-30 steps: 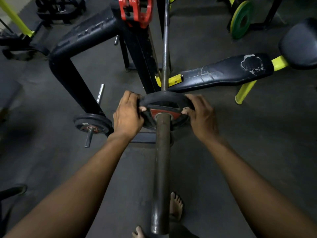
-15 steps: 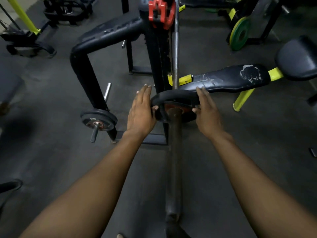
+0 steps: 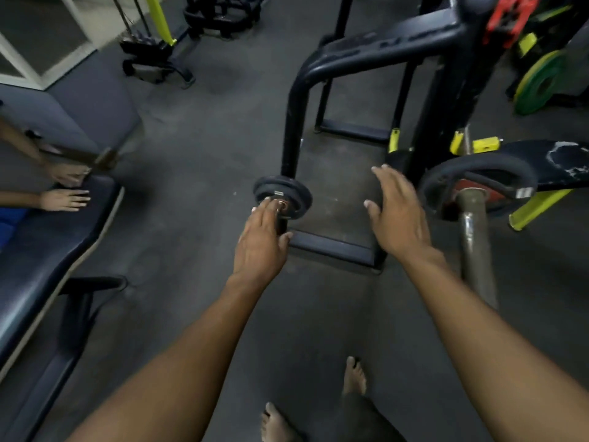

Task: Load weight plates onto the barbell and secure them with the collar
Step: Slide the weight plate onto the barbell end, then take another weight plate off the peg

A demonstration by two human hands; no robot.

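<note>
A black weight plate (image 3: 478, 177) with a red centre sits on the barbell sleeve (image 3: 476, 250) at the right. Both hands are off it. My right hand (image 3: 396, 215) hovers open just left of that plate. My left hand (image 3: 261, 244) is open, fingers reaching over small black plates (image 3: 287, 194) stacked on a storage peg low on the black rack; the fingertips touch or nearly touch them. A red collar (image 3: 508, 15) hangs at the rack's top right.
The black rack frame (image 3: 296, 116) stands behind the small plates. A padded bench (image 3: 44, 250) is at left, with another person's hands (image 3: 65, 188) on it. A green plate (image 3: 538, 82) leans at far right. My bare feet (image 3: 353, 376) are below.
Both hands let go of the plate on the barbell and moved left. The view swung left; my left hand now reaches the small plates on the peg.
</note>
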